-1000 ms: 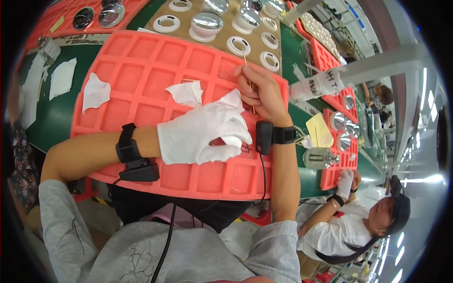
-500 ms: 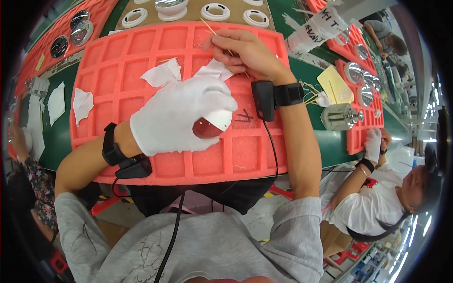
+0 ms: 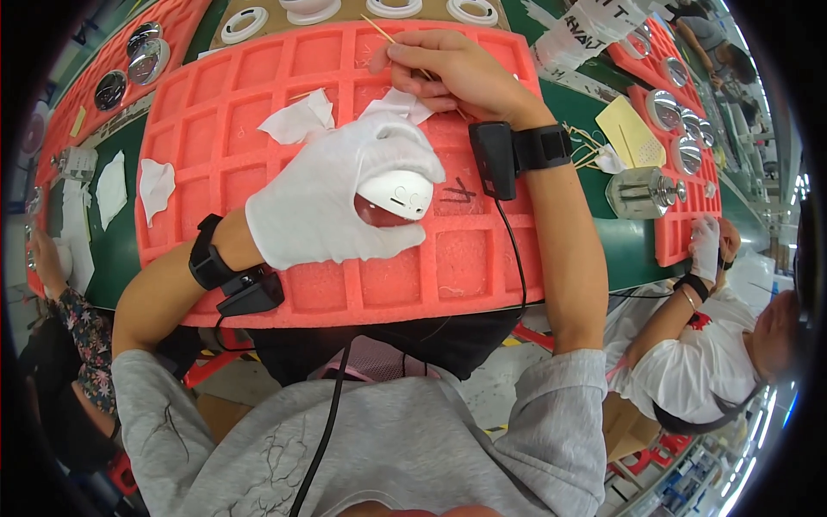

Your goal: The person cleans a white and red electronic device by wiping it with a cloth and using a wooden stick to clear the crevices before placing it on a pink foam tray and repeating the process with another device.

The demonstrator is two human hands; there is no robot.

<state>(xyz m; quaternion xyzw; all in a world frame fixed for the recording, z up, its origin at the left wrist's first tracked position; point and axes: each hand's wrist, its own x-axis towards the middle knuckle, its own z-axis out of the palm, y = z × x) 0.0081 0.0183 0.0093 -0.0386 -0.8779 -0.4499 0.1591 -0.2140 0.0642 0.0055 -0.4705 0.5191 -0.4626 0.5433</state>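
Note:
My left hand (image 3: 332,202), in a white glove, is closed around a white rounded plastic housing (image 3: 401,191) with small slots in its face. It holds the housing above a red foam tray (image 3: 379,284) divided into square pockets. Beyond it, my bare right hand (image 3: 457,76) pinches a thin wooden stick (image 3: 377,30) between thumb and fingers. The stick's far end points up and to the left, away from the housing. White wipes lie on the tray: a crumpled wipe (image 3: 300,119) beside the glove, another wipe (image 3: 398,105) under my right hand, and a third wipe (image 3: 157,188) at the left edge.
Right of the tray stand a glass bottle with a metal top (image 3: 636,194), a yellow paper sheet (image 3: 631,132) and several loose sticks (image 3: 586,151). White rings (image 3: 245,26) line the far side. A co-worker (image 3: 689,345) sits at the right; another person's arm (image 3: 50,267) shows at the left.
The housing has turned in my left hand, so its slotted white face now shows more and the reddish opening less. My right hand keeps the stick nearly as before. The whole view has shifted slightly.

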